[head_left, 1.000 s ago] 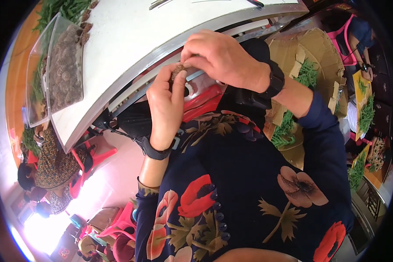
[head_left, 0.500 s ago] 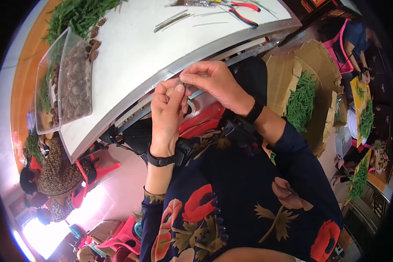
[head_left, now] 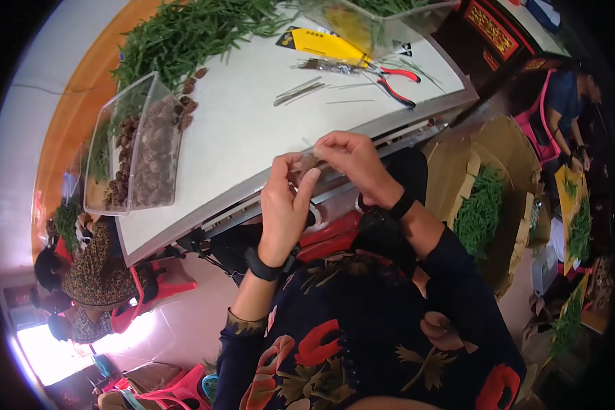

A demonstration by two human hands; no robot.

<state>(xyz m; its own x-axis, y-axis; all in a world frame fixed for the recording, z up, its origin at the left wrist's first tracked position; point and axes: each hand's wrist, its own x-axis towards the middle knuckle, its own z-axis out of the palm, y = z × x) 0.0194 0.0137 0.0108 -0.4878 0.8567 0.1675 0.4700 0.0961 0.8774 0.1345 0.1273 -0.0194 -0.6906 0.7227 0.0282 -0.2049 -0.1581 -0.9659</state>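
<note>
Just over the table's front edge, my left hand (head_left: 285, 205) is closed on a small brown pine cone (head_left: 310, 162), gripped between thumb and fingers. My right hand (head_left: 354, 161) meets it there, thumb and fingertips pinched at the cone's upper side; whatever thin piece they pinch is blurred. Farther back on the white table (head_left: 239, 130) lie cut wire pieces (head_left: 301, 91), a bundle of thin wires (head_left: 328, 66) and red-handled pliers (head_left: 398, 87). At the left, a clear plastic box (head_left: 133, 154) holds several pine cones, and a few loose pine cones (head_left: 187, 106) lie beside it.
Green artificial sprigs (head_left: 184, 41) are heaped at the back left. A yellow card (head_left: 324, 44) and another clear box (head_left: 389, 31) are behind the pliers. A cardboard box (head_left: 451, 178) with sprigs stands at my right. Other people sit at far left and far right.
My view has shifted, showing more of the table's back. Both hands have risen over the table edge, with the pine cone still between them.
</note>
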